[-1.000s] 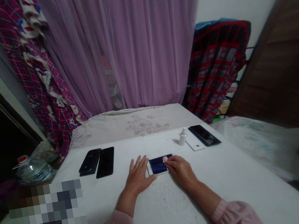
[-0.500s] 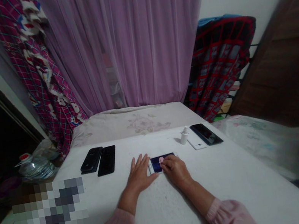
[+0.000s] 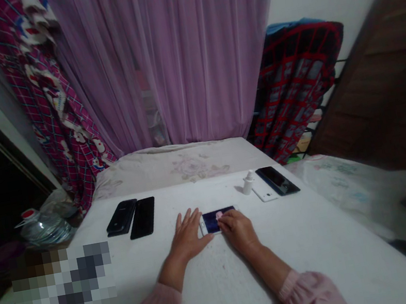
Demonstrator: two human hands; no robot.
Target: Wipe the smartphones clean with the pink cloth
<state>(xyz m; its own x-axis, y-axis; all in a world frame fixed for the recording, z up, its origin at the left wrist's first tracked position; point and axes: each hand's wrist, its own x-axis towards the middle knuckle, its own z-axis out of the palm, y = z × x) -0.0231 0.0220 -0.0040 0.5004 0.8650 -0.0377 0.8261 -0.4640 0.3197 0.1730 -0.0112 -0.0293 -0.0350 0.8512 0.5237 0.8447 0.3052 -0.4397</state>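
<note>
A white smartphone (image 3: pixel 212 222) with a dark blue screen lies flat on the white table, its long side running left to right. My left hand (image 3: pixel 188 234) rests at its left end, fingers spread, thumb along the near edge. Over the screen, my right hand (image 3: pixel 239 230) pinches a small pink cloth (image 3: pixel 219 215) between thumb and fingers and presses it to the glass. The right hand covers the near right part of the phone. Beyond it stands a small white spray bottle (image 3: pixel 248 185), upright.
At the left lie a dark phone (image 3: pixel 121 216) and a black phone (image 3: pixel 143 217). Right of the bottle are a white phone (image 3: pixel 265 193) and a dark glossy phone (image 3: pixel 278 180). A large water bottle (image 3: pixel 44 228) stands off the table's left side. A pixelated patch hides the near left.
The view has shifted slightly, moving the surroundings a little to the left. Both hands keep nearly the same places on the phone, the pink cloth still in the right fingers.
</note>
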